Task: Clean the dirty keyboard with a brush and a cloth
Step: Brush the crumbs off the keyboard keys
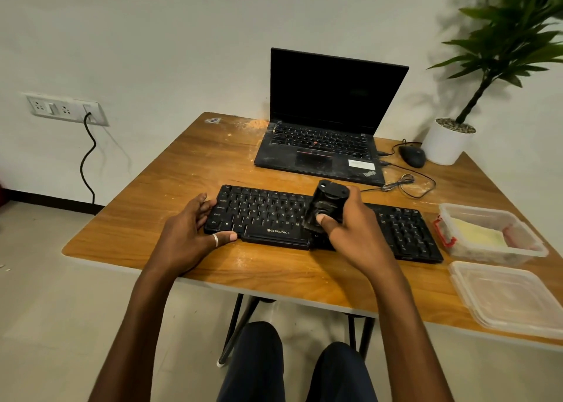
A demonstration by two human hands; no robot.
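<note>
the black zebronics keyboard [268,216] lies across the near middle of the dusty wooden desk [182,164], just in front of an open laptop [320,146]. the left hand [195,228] holds its left end, thumb on the near edge and fingers over the corner, probably to keep it from sliding under the strokes. the right hand [353,228] has its grip clamped on a black brush [327,203], thumb pressed on its face, bristles down on the middle keys. brushing seems under way. to the right, an open plastic container [530,243] holds something pale yellow, possibly the cloth, within easy reach for wiping.
</note>
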